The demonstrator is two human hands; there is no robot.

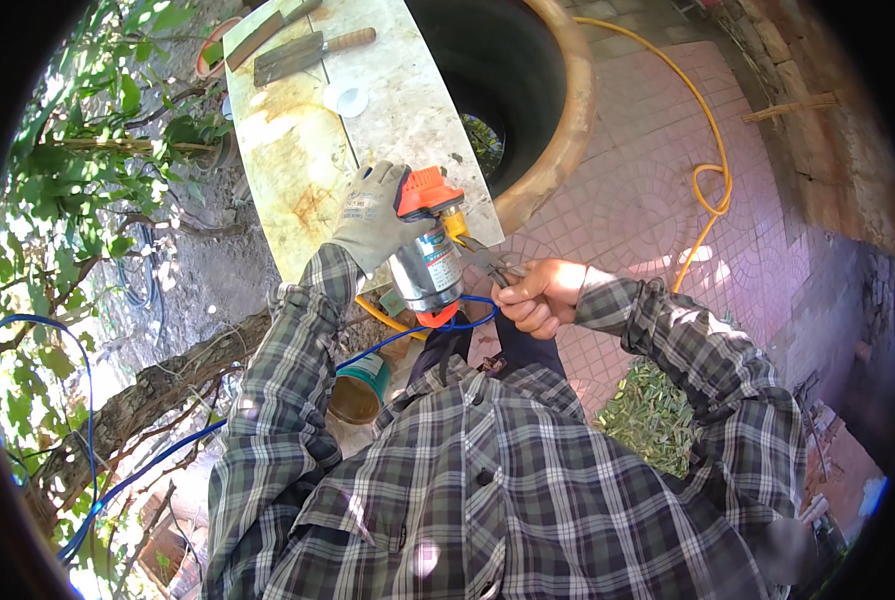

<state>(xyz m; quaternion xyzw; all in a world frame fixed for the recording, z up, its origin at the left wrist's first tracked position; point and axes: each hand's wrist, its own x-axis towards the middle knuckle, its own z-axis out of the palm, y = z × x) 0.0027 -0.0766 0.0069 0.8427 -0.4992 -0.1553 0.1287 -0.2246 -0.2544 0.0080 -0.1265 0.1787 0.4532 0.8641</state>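
Observation:
My left hand [373, 222], in a grey work glove, is wrapped round the upper side of a submersible pump [426, 268]. The pump is a silver cylinder with orange end caps, tilted in front of me over the near edge of a pale board. A yellow fitting [454, 222] sticks out beside its orange top. My bare right hand [540, 295] is closed on the handles of a pair of pliers [482, 258]. The jaws reach the yellow fitting; whether they clamp it I cannot tell. A blue cord [368, 352] runs by the pump's lower end.
On the stained board [298, 165] lie a cleaver [293, 60], another blade [263, 35] and a white round piece [348, 98]. A wide clay-rimmed opening [576, 90] adjoins it. Yellow hose [713, 120] crosses the pink paving. A teal container [363, 378] and leaf pile [648, 415] lie below.

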